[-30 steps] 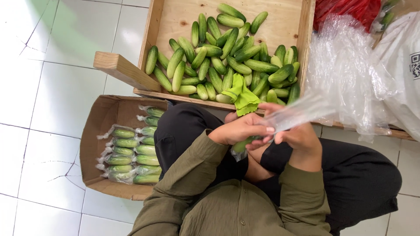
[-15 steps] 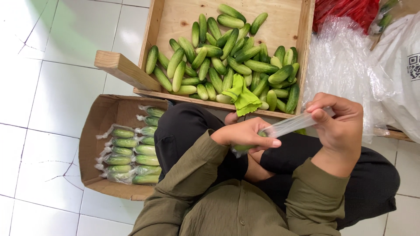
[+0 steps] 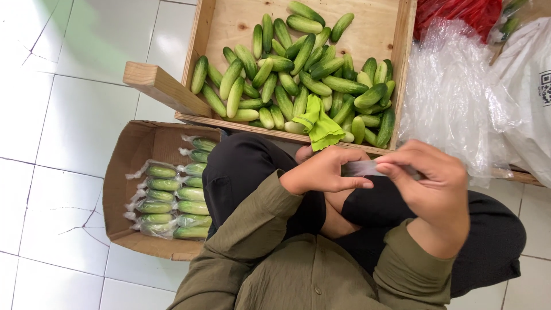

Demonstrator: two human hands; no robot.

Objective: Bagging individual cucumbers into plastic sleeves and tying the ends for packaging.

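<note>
A white tiled floor with dark grout lines and a few hairline cracks is seen beneath everything. At twelve o'clock a shallow wooden crate is set on the tiles, one corner block jutting out toward ten o'clock; loose green cucumbers are heaped inside it. At nine o'clock an open cardboard box is laid on the floor just beside the crate, and bagged cucumbers are stacked in it in rows. At two o'clock a pile of clear plastic bags is placed, with a white sack at three o'clock and a red bag at one o'clock.
</note>
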